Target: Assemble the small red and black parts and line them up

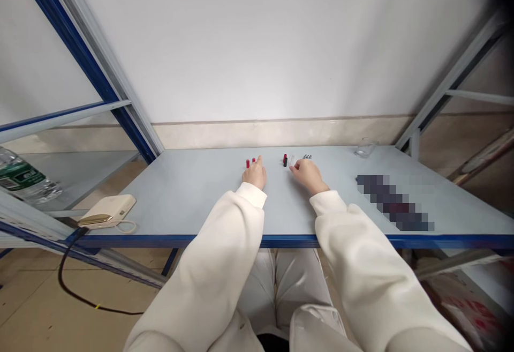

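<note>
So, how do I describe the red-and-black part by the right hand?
On the blue table, find the right hand near the middle. Just left of its fingertips stands a small part, red above and black below. The two parts by the left hand are wholly red.

Tabletop (pixel 193 191): smooth, matt, pale grey-blue, laminate look.
Sleeves (pixel 225 245): cream cloth, soft, matt, creased.
Red pieces (pixel 250 162): small, glossy, plastic-looking.
Silvery bits (pixel 307 156): metallic glint, too small to tell more.
Clear dish (pixel 364 150): transparent, shiny.
Box (pixel 107 210): cream plastic, satin sheen.
Cable (pixel 68 282): black, rubbery, dull.
Bottle (pixel 22 180): clear glossy plastic, paper-like label.
Frame posts (pixel 100 73): painted metal.
</note>
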